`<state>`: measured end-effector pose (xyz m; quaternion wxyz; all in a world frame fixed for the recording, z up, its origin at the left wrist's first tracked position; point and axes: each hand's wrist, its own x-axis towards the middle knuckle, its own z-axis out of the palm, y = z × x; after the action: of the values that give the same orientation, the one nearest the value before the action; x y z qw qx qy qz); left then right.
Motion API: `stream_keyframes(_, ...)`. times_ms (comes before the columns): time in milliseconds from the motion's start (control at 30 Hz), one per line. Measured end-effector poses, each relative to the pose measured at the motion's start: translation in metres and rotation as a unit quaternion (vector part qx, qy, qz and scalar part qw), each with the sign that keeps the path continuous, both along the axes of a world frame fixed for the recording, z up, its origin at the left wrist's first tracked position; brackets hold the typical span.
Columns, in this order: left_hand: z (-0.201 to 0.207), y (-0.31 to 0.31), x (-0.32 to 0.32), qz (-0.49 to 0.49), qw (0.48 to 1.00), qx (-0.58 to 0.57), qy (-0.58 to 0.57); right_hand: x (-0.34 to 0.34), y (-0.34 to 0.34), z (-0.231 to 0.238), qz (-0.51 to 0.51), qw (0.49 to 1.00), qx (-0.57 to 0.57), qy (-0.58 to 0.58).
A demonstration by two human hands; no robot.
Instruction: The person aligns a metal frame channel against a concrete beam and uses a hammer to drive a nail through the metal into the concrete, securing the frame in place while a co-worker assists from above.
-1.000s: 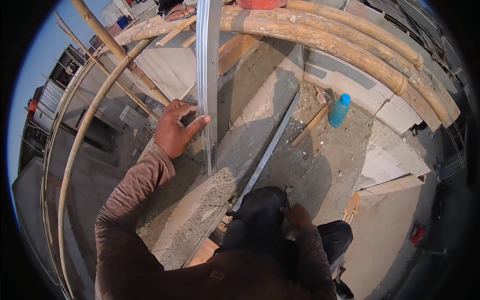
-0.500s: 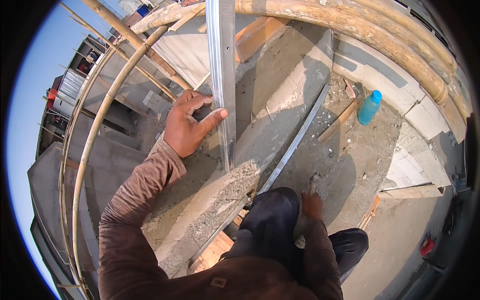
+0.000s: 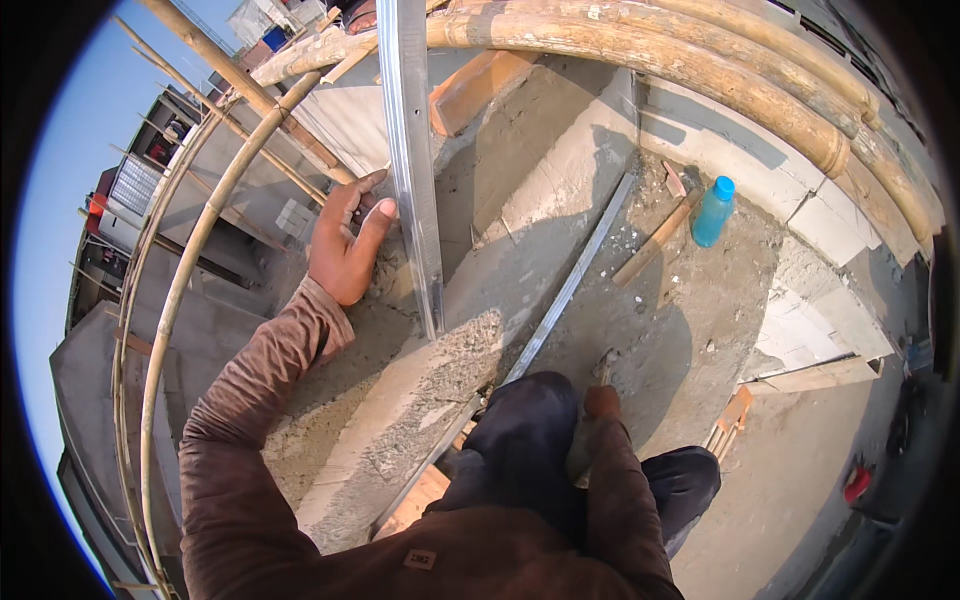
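Observation:
My left hand (image 3: 345,245) is beside a tall metal channel (image 3: 412,190), thumb and forefinger apart and not closed round it. Whether a fingertip still touches its edge is hard to tell. The ribbed silvery channel stands upright, slightly tilted, its lower end on a rough concrete ledge (image 3: 400,430). Low by my knee, my right hand (image 3: 602,403) is closed around something slim and pale, mostly hidden by the hand. A second long metal strip (image 3: 575,275) lies along the foot of the ledge, to the right of the upright one.
A blue bottle (image 3: 712,215) stands on the mortar-covered floor, near a wooden stick (image 3: 655,240). Thick bamboo poles (image 3: 640,45) cross at the far side; thinner bamboo (image 3: 190,270) rises at the left edge. A wooden block (image 3: 480,90) sits behind the channel. Pale block walls (image 3: 730,140) bound the right.
My left hand has loosened from the metal channel, its thumb coming off the front face. The view has shifted, so things appear farther left. My right hand stays low by the knee.

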<state>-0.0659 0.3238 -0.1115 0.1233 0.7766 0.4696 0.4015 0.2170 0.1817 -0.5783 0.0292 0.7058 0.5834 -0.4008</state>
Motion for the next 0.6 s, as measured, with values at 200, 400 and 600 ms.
stream_keyframes(200, 0.038, -0.075, 0.013, -0.043, 0.997, -0.032, -0.053, 0.002, -0.002, -0.033, 0.039, 0.992, 0.052, -0.108)
stream_keyframes(400, -0.072, -0.166, 0.044, 0.076, 0.586, -0.678, -0.438, 0.008, -0.003, -0.039, -0.152, 0.987, 0.002, 0.047)
stream_keyframes(600, -0.133, -0.212, 0.048, 0.104, 0.483, -0.723, -0.484, 0.011, -0.006, -0.021, -0.106, 0.994, 0.017, 0.021)
